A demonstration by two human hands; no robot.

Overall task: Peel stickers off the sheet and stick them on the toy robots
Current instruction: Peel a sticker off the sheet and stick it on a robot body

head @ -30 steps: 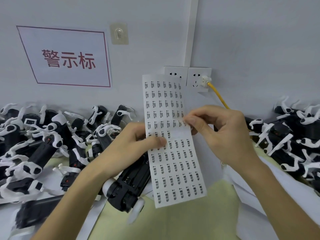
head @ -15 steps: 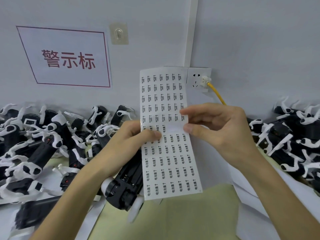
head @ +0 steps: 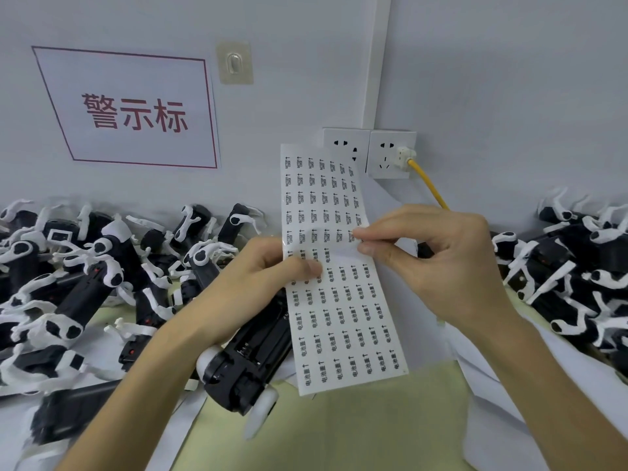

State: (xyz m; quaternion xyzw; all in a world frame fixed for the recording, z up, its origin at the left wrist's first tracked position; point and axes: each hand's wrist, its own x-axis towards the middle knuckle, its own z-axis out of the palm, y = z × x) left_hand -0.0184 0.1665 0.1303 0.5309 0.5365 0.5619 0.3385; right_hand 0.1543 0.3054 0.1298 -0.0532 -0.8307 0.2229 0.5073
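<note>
The sticker sheet [head: 346, 321] is smooth paper with a faint sheen across its blank middle band. The toy robots [head: 88, 297] have mostly matt black plastic bodies and smooth white plastic limbs. The wall sockets [head: 390, 154] are smooth, slightly glossy white plastic.

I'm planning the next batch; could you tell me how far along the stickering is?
Done: a bare patch on the sticker sheet suggests a few stickers are off. In hand: the left hand holds the sheet while the right hand pinches at its right edge. Left: most rows are full, and toy robots lie piled on both sides; whether any are labelled is unclear.
</note>
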